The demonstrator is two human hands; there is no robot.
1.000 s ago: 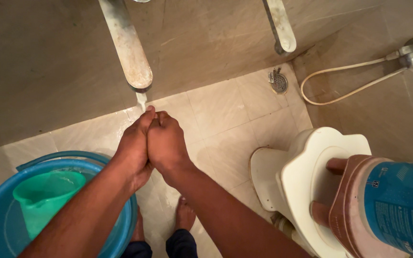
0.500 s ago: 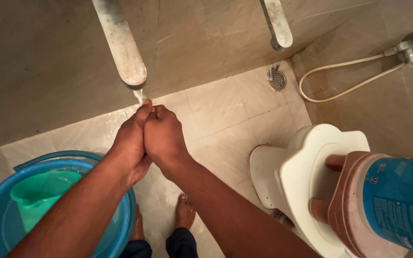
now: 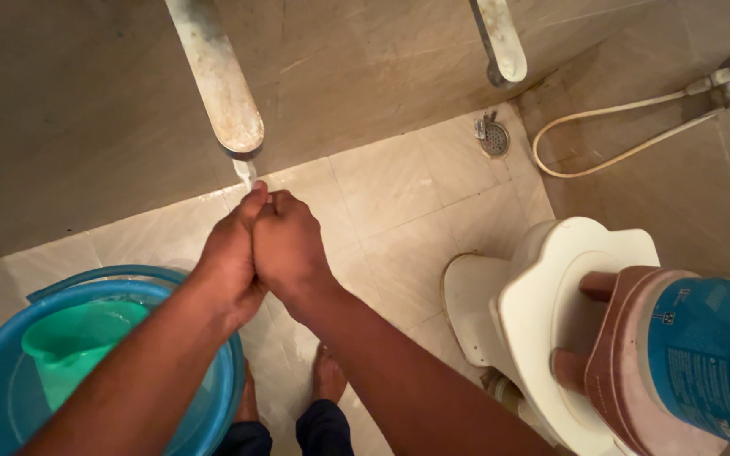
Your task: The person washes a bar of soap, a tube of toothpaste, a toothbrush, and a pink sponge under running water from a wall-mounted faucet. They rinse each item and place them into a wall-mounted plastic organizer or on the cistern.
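While a thin stream of water (image 3: pixel 248 173) falls from the wall tap (image 3: pixel 221 84), the left hand (image 3: pixel 231 257) and right hand (image 3: pixel 287 249) press palm to palm right under it, fingers together and folded against each other, holding nothing. A blue bucket (image 3: pixel 221 388) with a green mug (image 3: pixel 78 346) stands at lower left on the tiled floor (image 3: pixel 399 211); a toilet (image 3: pixel 542 295) is to the right.

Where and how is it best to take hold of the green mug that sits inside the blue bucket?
Probably by the rim of the green mug, coming from above: it sits low inside the blue bucket with its mouth upward, and the left forearm covers its right side. No handle can be seen.
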